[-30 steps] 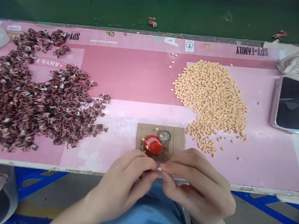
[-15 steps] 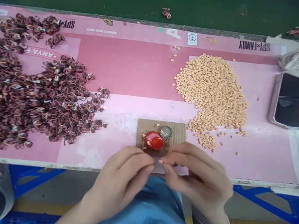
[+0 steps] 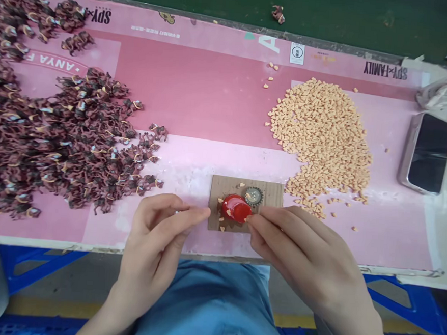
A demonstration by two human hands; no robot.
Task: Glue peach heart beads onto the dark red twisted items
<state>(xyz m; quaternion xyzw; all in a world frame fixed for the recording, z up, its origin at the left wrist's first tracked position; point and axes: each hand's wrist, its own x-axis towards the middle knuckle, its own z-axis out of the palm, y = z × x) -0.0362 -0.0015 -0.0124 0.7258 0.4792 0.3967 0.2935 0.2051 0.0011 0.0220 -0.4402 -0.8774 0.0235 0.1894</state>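
Our right hand pinches narrowly at the lower edge of a glossy red plastic cap, with a pale orange chip at the fingertips; we cannot tell whether it is gripped. Our left hand is narrowly closed at the cardboard's left edge, nothing visible in its grip. The domed cap, flecked with chips, lies on a cardboard piece touching a metal crown cap, near the front edge of a pink printed mat. Dark curled husks heap toward the mat's left end, a mound of chips lies right of centre, and a smartphone lies near the right end.
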